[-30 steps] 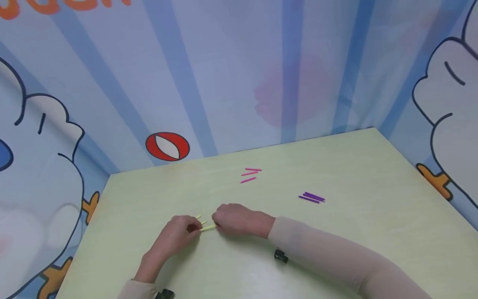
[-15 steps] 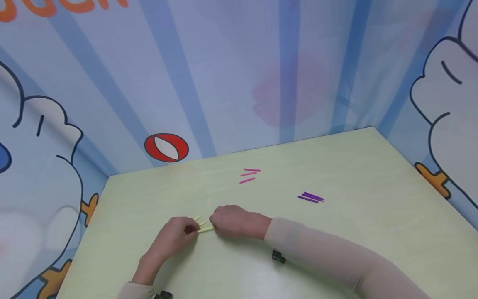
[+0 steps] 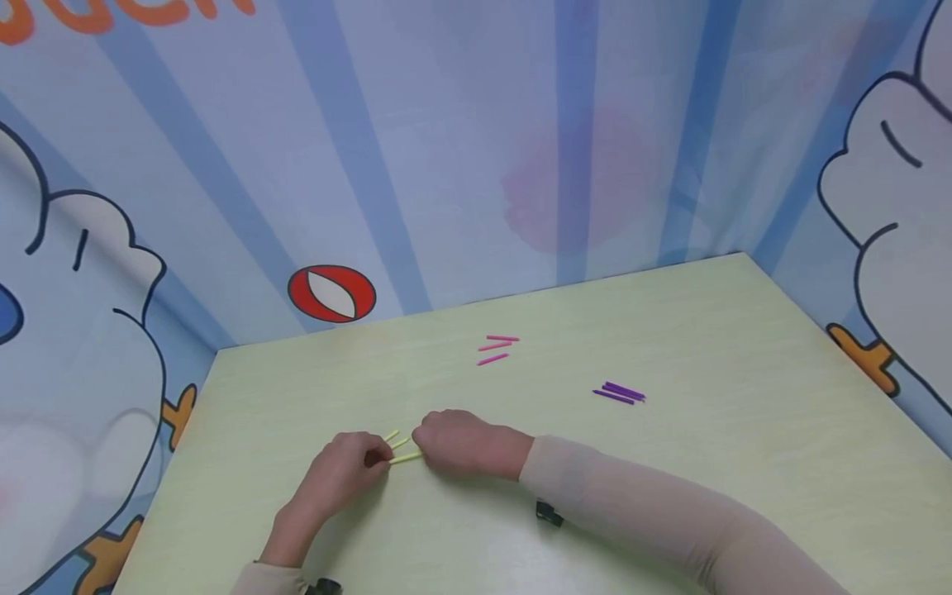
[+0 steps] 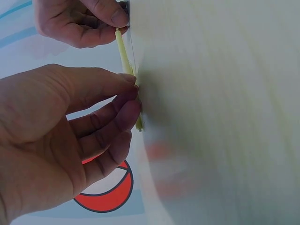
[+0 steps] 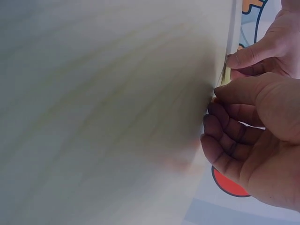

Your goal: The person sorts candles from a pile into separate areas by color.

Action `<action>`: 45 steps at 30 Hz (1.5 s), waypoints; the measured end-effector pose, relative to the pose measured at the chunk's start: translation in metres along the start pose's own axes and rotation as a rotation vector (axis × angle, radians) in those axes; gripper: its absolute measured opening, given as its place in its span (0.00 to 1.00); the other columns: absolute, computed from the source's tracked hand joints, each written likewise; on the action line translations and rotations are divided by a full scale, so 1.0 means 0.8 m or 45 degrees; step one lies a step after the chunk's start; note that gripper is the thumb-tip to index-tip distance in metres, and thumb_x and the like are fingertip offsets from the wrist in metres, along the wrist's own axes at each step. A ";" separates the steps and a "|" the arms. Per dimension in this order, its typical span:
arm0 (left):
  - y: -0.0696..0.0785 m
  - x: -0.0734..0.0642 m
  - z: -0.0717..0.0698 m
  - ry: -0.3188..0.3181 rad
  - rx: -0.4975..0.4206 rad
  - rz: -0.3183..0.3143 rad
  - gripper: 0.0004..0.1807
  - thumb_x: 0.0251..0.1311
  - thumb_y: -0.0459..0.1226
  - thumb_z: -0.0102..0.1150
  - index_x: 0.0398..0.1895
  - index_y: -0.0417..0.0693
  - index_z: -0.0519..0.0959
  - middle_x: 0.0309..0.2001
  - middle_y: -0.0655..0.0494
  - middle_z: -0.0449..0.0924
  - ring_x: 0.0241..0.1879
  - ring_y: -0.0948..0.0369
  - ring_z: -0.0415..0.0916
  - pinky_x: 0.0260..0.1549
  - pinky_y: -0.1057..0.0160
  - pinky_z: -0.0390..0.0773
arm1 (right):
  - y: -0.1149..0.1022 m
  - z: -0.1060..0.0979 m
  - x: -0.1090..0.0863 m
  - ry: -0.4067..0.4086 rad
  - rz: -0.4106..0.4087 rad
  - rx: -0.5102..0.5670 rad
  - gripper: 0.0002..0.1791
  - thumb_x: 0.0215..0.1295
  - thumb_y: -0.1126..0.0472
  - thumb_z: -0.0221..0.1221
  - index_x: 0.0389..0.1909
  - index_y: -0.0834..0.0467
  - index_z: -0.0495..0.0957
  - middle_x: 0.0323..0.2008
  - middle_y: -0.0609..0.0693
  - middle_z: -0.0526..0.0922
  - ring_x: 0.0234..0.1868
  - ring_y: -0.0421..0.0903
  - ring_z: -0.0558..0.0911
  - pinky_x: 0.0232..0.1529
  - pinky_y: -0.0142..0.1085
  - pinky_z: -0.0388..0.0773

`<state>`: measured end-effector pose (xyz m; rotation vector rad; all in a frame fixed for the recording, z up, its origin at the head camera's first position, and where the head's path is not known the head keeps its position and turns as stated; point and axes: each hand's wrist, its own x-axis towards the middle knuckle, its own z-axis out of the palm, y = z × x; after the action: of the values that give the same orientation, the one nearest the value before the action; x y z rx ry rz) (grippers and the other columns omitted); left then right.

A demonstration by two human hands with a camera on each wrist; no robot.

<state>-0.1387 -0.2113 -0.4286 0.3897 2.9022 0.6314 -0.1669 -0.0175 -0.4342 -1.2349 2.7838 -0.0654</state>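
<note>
A thin yellow candle (image 3: pixel 405 458) lies between the two hands, low over the tabletop. My left hand (image 3: pixel 342 473) pinches its left end between thumb and fingers. At the other end, the fingertips of my right hand (image 3: pixel 463 445) pinch the candle. In the left wrist view a small wick-like tip shows on the yellow candle (image 4: pixel 123 51), right at the right hand's fingers. Two more yellow candles (image 3: pixel 401 444) lie just behind, partly hidden by the left hand. From the right wrist, the right hand (image 5: pixel 253 122) covers most of the candle.
Farther back on the pale table (image 3: pixel 714 330) lie three pink candles (image 3: pixel 494 347). A small group of purple candles (image 3: pixel 620 393) lies to the right of them. Printed cloth walls (image 3: pixel 476 165) rise along the table's back and sides.
Both hands have slid slightly left along with the yellow candle, still pinching it. More of the two yellow candles behind now shows. The pink and purple candles stay where they were.
</note>
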 end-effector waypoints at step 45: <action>0.050 0.042 -0.001 -0.015 -0.025 0.131 0.07 0.59 0.39 0.71 0.38 0.49 0.85 0.30 0.64 0.80 0.29 0.66 0.74 0.29 0.63 0.75 | 0.070 -0.016 -0.072 0.156 0.164 0.327 0.10 0.68 0.56 0.62 0.40 0.59 0.84 0.33 0.48 0.80 0.33 0.42 0.77 0.39 0.37 0.77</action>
<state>-0.1618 -0.1671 -0.4138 0.5408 2.8772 0.6700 -0.1709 0.0627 -0.4217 -1.0205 2.8351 -0.4883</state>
